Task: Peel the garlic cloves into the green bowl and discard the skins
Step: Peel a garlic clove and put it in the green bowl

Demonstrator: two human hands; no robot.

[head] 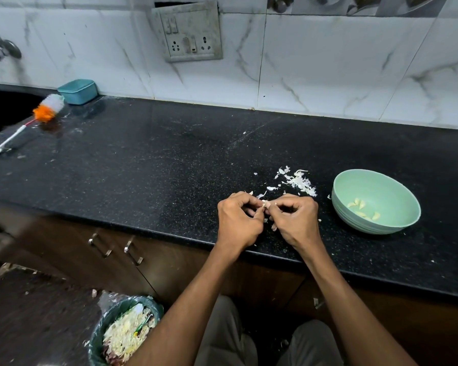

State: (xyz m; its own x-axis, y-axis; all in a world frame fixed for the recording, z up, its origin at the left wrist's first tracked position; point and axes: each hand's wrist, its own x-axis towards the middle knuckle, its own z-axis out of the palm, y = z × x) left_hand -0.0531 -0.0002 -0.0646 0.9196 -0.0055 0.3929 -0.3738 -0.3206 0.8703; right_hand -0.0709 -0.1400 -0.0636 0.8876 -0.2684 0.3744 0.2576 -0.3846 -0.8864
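My left hand (238, 223) and right hand (292, 221) both pinch one garlic clove (265, 204) above the counter (143, 167); I should pull the skin gently, then drop the clove into the green bowl (397, 225).

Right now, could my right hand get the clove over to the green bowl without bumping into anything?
Probably yes. The right hand pinches the garlic clove together with the left hand, and the green bowl sits just to its right on the countertop. Only bare counter lies between; the skins lie farther back.
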